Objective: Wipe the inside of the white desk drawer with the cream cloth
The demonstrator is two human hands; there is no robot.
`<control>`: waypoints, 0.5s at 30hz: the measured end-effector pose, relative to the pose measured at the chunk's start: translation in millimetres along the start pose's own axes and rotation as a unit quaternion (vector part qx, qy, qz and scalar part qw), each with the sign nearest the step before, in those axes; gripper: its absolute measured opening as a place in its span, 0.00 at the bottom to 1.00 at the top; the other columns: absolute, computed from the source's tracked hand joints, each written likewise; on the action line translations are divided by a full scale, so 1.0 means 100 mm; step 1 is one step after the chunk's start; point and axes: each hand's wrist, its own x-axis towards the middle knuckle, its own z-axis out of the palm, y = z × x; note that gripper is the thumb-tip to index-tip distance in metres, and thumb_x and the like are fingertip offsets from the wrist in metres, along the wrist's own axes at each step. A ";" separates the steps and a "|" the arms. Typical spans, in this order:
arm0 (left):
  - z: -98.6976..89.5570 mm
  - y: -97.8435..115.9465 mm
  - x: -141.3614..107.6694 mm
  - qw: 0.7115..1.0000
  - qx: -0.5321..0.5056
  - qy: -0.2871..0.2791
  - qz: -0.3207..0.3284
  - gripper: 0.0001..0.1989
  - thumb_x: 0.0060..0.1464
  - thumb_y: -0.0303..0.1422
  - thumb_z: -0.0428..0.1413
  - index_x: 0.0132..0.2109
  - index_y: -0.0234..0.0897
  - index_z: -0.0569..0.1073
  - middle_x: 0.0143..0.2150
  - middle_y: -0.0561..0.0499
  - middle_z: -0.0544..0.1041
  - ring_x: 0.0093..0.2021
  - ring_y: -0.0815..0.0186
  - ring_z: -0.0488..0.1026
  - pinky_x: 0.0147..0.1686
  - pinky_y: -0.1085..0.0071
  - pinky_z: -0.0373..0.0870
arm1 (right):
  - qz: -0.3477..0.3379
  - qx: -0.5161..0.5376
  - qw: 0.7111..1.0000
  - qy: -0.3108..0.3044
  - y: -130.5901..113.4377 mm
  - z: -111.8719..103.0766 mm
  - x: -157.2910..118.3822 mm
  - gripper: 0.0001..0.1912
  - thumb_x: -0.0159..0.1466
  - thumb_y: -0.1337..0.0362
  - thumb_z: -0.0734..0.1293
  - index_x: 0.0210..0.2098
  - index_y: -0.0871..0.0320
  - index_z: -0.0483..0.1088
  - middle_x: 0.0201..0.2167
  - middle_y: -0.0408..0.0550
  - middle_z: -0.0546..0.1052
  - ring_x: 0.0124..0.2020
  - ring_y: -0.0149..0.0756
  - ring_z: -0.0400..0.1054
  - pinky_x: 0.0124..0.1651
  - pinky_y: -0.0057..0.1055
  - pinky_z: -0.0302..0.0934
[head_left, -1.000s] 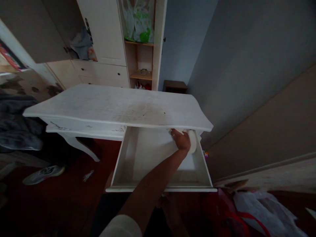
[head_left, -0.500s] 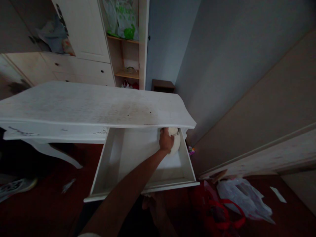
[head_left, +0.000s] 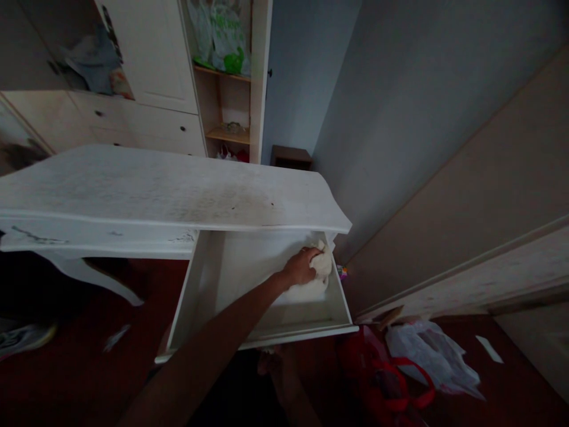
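My left hand (head_left: 303, 266) reaches into the pulled-out white drawer (head_left: 260, 341), its fingers closed on a bunched off-white cloth (head_left: 322, 265). That cloth presses against the drawer's floor and right side wall. Below the drawer front, in shadow, is my right hand (head_left: 273, 363). Its fingers look curled, near a small pale bit at the drawer's lower edge; what they hold, if anything, is hidden. The drawer belongs to a white table (head_left: 146, 184) with a dark smudged patch and small dark specks on top.
A white cabinet (head_left: 155, 65) with shelves holding plastic bags (head_left: 226, 41) stands behind. The wall (head_left: 422, 196) runs close along the right. On the red floor lie a red bag (head_left: 377, 379) and a white plastic bag (head_left: 435, 356). A shoe (head_left: 26, 338) shows at left.
My left hand has brought the cloth from the drawer's back right corner toward the front, along the right side. The cloth now spreads wider over the floor. My right hand stays about where it was.
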 end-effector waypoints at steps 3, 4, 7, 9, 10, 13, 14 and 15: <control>0.02 0.11 -0.21 0.995 -0.008 -0.099 0.032 0.26 0.40 0.21 0.58 0.50 0.39 0.72 0.49 0.49 0.77 0.47 0.60 0.75 0.47 0.67 0.73 | 0.003 0.000 1.000 -0.004 -0.05 0.02 0.00 0.20 0.53 0.45 0.73 0.29 0.56 0.75 0.24 0.44 0.76 0.17 0.30 0.64 0.22 0.29 0.59; 0.02 0.14 -0.27 0.991 -0.009 -0.128 0.044 0.26 0.39 0.21 0.59 0.49 0.40 0.73 0.47 0.50 0.78 0.45 0.61 0.75 0.44 0.68 0.73 | 0.003 -0.001 1.000 -0.008 -0.06 0.03 -0.01 0.20 0.53 0.45 0.73 0.29 0.56 0.75 0.24 0.44 0.76 0.17 0.30 0.64 0.22 0.29 0.59; -0.01 0.22 -0.37 0.981 -0.008 -0.185 0.058 0.25 0.39 0.18 0.56 0.46 0.42 0.74 0.45 0.51 0.80 0.41 0.62 0.76 0.39 0.70 0.74 | -0.005 0.000 1.000 -0.023 -0.07 0.04 -0.01 0.19 0.54 0.46 0.72 0.30 0.56 0.74 0.25 0.43 0.77 0.17 0.29 0.65 0.23 0.29 0.60; -0.06 0.25 -0.39 0.979 -0.001 -0.194 0.060 0.26 0.39 0.16 0.54 0.47 0.42 0.74 0.45 0.51 0.80 0.42 0.63 0.76 0.40 0.70 0.73 | -0.008 0.008 1.000 -0.027 -0.06 0.04 -0.01 0.18 0.55 0.46 0.71 0.31 0.56 0.74 0.25 0.43 0.77 0.17 0.30 0.66 0.23 0.30 0.62; -0.09 0.26 -0.40 0.980 0.003 -0.191 0.061 0.27 0.39 0.16 0.54 0.48 0.42 0.75 0.45 0.51 0.80 0.42 0.63 0.76 0.40 0.70 0.73 | -0.011 0.011 1.000 -0.025 -0.04 0.04 -0.01 0.18 0.55 0.47 0.71 0.32 0.56 0.74 0.26 0.44 0.77 0.17 0.30 0.66 0.23 0.29 0.62; -0.20 0.29 -0.43 0.977 0.010 -0.199 0.069 0.28 0.40 0.18 0.56 0.50 0.44 0.75 0.46 0.51 0.80 0.41 0.63 0.76 0.40 0.70 0.73 | -0.018 0.006 1.000 -0.017 0.00 0.02 0.01 0.18 0.55 0.47 0.71 0.32 0.56 0.73 0.27 0.45 0.79 0.18 0.32 0.69 0.23 0.29 0.62; -0.23 0.31 -0.45 0.976 0.007 -0.208 0.072 0.28 0.40 0.18 0.56 0.50 0.44 0.75 0.46 0.51 0.80 0.41 0.63 0.76 0.40 0.69 0.73 | -0.021 0.004 1.000 -0.014 0.02 0.01 0.01 0.18 0.55 0.47 0.72 0.32 0.57 0.73 0.27 0.46 0.79 0.18 0.32 0.69 0.22 0.29 0.62; -0.27 0.33 -0.47 0.975 0.002 -0.212 0.073 0.28 0.40 0.19 0.57 0.50 0.44 0.75 0.46 0.51 0.80 0.42 0.62 0.76 0.41 0.69 0.73 | -0.024 0.005 1.000 -0.012 0.03 0.01 0.02 0.19 0.54 0.47 0.72 0.32 0.57 0.73 0.26 0.46 0.79 0.17 0.32 0.69 0.21 0.29 0.62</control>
